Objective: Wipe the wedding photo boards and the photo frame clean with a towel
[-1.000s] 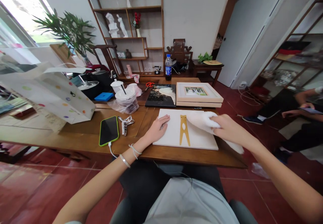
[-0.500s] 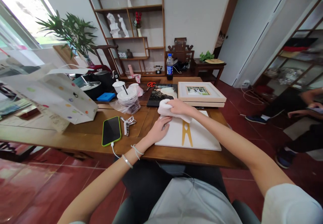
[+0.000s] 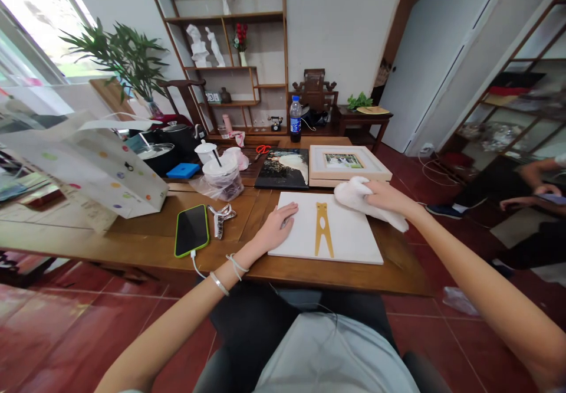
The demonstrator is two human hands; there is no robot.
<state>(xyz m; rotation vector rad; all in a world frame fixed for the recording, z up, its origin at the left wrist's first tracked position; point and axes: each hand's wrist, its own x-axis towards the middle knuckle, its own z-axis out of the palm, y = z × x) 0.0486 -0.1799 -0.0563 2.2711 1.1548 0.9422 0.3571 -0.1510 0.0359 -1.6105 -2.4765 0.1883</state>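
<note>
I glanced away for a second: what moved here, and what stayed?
The right hand, gripping the white cloth, swept across the white board from its upper left to its upper right corner. The left hand stayed flat on the board's left edge; the phone lies unmoved.

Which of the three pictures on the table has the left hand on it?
The white canvas with the gold clothespin shape, nearest the person: the left hand lies flat on its left side. The dark painting and the framed picture lie farther back.
</note>
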